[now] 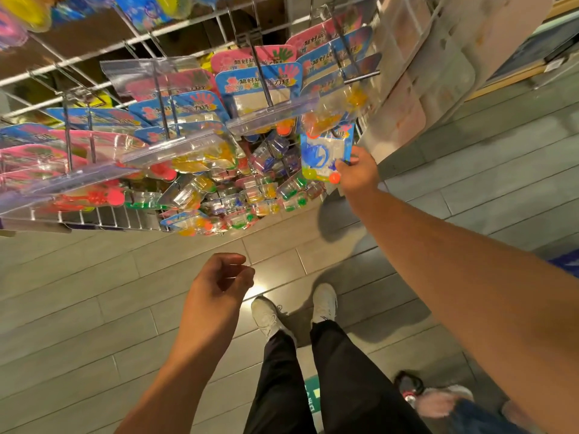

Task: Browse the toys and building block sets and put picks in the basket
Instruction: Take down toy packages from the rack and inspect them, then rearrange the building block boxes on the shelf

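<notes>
Nearest, at six o'clock, white shoes [294, 311] are being planted on the grey tiled floor [94, 308]. Just above, the left hand [219, 283] is being held over the floor, its grip loosely curled and holding nothing. Further out, at one o'clock, a blue toy pack [324, 156] is being pinched at its lower corner by the right hand [358, 173], beside the rack. Farthest, at eleven o'clock, rows of carded toys [257, 76] are being displayed on wire hooks [263, 86].
</notes>
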